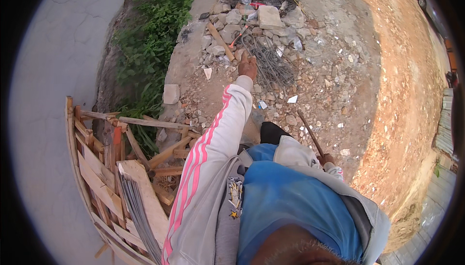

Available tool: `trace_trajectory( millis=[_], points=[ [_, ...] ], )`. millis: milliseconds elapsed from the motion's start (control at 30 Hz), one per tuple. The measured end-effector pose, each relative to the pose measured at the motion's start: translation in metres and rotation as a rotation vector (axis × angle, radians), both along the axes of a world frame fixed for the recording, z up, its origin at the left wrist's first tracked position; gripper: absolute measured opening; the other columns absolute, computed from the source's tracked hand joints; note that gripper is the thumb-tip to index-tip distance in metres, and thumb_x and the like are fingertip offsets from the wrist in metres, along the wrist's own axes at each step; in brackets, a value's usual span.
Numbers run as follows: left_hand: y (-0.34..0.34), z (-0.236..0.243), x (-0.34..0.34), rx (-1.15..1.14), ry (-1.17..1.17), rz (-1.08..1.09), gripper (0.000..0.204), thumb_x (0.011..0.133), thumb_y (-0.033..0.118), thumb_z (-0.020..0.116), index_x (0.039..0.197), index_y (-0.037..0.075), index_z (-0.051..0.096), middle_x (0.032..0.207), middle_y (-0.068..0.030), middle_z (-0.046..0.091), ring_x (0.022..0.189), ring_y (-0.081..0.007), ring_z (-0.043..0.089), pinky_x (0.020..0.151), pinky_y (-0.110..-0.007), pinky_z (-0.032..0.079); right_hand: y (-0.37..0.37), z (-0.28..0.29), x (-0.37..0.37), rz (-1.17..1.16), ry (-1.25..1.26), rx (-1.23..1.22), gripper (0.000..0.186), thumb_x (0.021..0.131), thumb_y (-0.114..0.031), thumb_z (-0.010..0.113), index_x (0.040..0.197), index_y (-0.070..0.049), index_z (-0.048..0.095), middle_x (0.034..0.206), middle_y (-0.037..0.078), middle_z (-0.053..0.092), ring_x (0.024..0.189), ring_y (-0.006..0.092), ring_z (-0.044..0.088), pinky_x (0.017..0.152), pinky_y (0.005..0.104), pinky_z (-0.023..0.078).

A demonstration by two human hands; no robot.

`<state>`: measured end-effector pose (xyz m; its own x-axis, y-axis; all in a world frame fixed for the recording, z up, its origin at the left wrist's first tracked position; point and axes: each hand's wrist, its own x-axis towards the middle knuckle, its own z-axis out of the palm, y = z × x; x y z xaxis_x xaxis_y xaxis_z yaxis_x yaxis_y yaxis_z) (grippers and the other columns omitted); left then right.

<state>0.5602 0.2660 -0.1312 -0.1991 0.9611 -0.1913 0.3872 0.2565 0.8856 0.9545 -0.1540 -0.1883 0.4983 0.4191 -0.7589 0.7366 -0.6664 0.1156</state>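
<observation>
Left hand [247, 66]: partly extended beside wire pile [275, 67]; cannot tell whether gripping.
Right hand [326, 159]: closed around brown rod [310, 132].

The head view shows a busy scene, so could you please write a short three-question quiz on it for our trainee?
1. Which hand grips the thin brown rod: A) left or B) right?
2. True or false: the large pale rectangular block lies to the right of the flat brown wooden plank in the picture.
3. What lies immediately to the right of the outstretched left hand?

Key:
1. B, the right hand.
2. True.
3. A tangle of thin grey wire.
</observation>
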Motion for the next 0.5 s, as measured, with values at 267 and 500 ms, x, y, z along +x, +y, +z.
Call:
trace_trajectory(
  millis=[267, 500],
  points=[
    [-0.058, -0.065, -0.126, -0.161, 0.25, -0.134, 0.067, 0.091, 0.037, 0.068, 0.146, 0.004, 0.049, 0.129, -0.0228, 0.064, 0.115, -0.0356, 0.065, 0.1, -0.043, 0.051, 0.0, -0.061, 0.034, -0.085, 0.096, 0.028, 0.054, 0.082, -0.053, 0.074, 0.104, -0.003, 0.075, 0.108, 0.021, 0.072, 0.102, 0.0364, 0.069, 0.086, 0.0457, 0.054],
    [-0.268, -0.006, -0.227, -0.215, 0.153, 0.204, 0.051, 0.093, 0.035, 0.069, 0.134, 0.006, 0.062, 0.114, -0.0181, 0.072, 0.102, -0.0275, 0.07, 0.091, -0.039, 0.054, 0.176, -0.055, -0.029, 0.148, 0.298, 0.15, 0.052, 0.083, -0.051, 0.073, 0.103, -0.003, 0.074, 0.105, 0.02, 0.071, 0.099, 0.0348, 0.068, 0.083, 0.0447, 0.053]
  ],
)
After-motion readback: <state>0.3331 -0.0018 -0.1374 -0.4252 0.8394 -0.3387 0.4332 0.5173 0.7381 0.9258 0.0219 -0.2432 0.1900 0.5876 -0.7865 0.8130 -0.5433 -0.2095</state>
